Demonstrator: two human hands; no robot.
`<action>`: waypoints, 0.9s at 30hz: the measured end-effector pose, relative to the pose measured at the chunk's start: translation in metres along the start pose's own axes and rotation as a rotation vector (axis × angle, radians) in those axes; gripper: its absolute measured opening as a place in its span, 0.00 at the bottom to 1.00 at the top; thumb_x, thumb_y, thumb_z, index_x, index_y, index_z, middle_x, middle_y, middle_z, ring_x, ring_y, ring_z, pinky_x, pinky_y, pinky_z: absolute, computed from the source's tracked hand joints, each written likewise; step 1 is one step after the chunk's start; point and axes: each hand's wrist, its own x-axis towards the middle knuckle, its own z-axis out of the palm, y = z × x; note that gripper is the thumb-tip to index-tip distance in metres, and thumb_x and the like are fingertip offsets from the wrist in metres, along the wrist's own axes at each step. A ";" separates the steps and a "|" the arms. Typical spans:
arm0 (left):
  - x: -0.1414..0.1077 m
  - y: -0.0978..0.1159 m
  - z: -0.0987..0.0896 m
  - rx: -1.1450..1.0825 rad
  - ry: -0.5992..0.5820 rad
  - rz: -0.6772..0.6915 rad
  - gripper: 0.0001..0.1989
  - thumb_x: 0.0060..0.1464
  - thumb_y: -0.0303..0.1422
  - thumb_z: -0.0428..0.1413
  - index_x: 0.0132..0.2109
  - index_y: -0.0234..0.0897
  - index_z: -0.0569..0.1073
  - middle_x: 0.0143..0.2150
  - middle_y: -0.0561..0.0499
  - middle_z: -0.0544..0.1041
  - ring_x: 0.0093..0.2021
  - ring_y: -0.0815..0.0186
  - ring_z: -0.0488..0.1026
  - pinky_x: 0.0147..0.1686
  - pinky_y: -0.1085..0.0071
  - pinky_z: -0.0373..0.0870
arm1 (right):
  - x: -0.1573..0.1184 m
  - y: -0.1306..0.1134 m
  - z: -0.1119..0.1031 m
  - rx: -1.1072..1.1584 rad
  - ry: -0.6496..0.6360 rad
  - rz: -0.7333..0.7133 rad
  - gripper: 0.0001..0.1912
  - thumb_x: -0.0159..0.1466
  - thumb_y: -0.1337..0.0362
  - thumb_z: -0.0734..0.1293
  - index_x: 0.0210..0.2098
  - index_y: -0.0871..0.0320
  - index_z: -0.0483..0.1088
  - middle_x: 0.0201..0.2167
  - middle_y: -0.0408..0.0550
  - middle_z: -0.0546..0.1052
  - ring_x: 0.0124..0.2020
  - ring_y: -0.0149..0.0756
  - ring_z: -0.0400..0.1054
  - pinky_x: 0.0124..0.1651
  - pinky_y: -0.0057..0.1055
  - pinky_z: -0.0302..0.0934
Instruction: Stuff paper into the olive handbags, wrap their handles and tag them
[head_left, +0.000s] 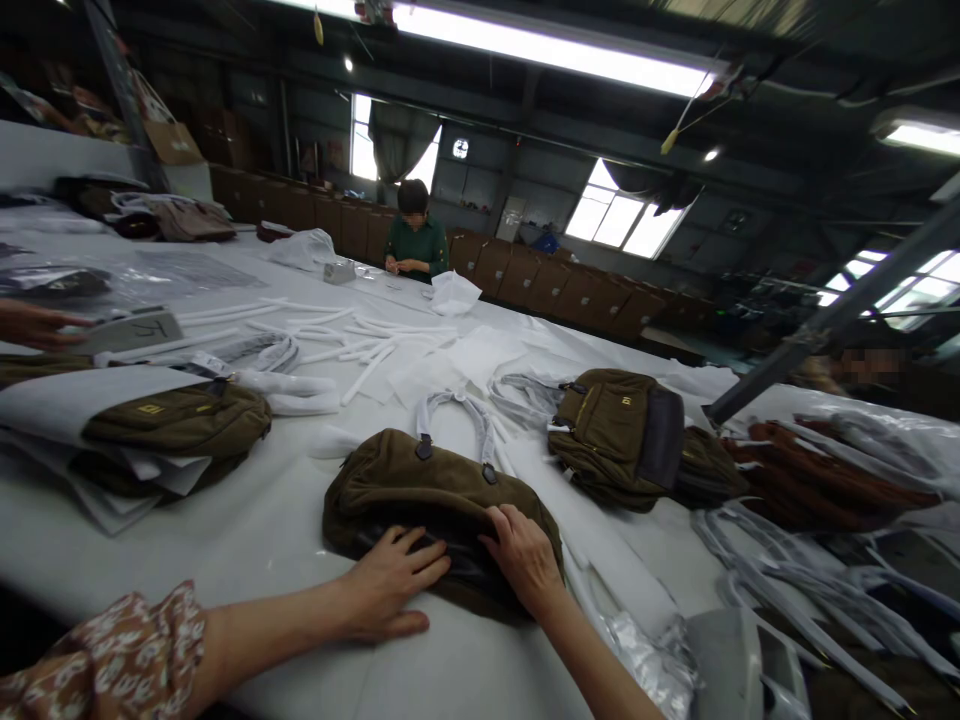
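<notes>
An olive-green bag point(465, 483) lies on its side on the white table in front of me, its dark underside partly toward me. Its plastic-wrapped handle loops away on the far side, fixed with dark leather tabs. My left hand point(397, 580) rests flat on the bag's dark near panel, fingers spread and thumb apart. On the right part of the bag, my right hand point(523, 558) pinches the fabric edge, fingers bent over it and thumb toward the dark panel. What lies under my palms is hidden.
To the right sits an olive backpack point(619, 435), with brown bags point(825, 480) beyond. Olive bags with white sheets point(176, 425) lie left, near another person's hand point(37, 325). White tubes point(367, 345) are scattered ahead. A person in green point(417, 240) works across the table. Wrapped straps point(795, 570) lie right.
</notes>
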 end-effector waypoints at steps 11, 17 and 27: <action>0.001 0.010 -0.003 -0.035 0.015 0.035 0.34 0.56 0.46 0.52 0.66 0.43 0.52 0.66 0.41 0.59 0.59 0.44 0.59 0.53 0.41 0.56 | 0.022 -0.008 -0.009 0.005 -0.042 0.079 0.13 0.56 0.61 0.73 0.37 0.56 0.68 0.34 0.48 0.72 0.35 0.42 0.65 0.38 0.36 0.57; 0.000 0.012 -0.007 -0.043 -0.041 -0.051 0.36 0.53 0.49 0.54 0.66 0.53 0.51 0.64 0.42 0.62 0.54 0.41 0.62 0.48 0.40 0.61 | 0.011 -0.017 -0.027 0.064 -0.102 -0.048 0.08 0.61 0.67 0.68 0.26 0.55 0.65 0.27 0.44 0.71 0.31 0.36 0.64 0.35 0.32 0.55; -0.008 0.016 0.010 -0.106 0.069 -0.192 0.24 0.55 0.46 0.55 0.57 0.47 0.65 0.46 0.46 0.77 0.45 0.50 0.73 0.45 0.53 0.69 | -0.057 -0.032 0.001 0.109 0.140 -0.097 0.11 0.67 0.69 0.58 0.45 0.56 0.69 0.34 0.48 0.73 0.35 0.37 0.65 0.40 0.35 0.58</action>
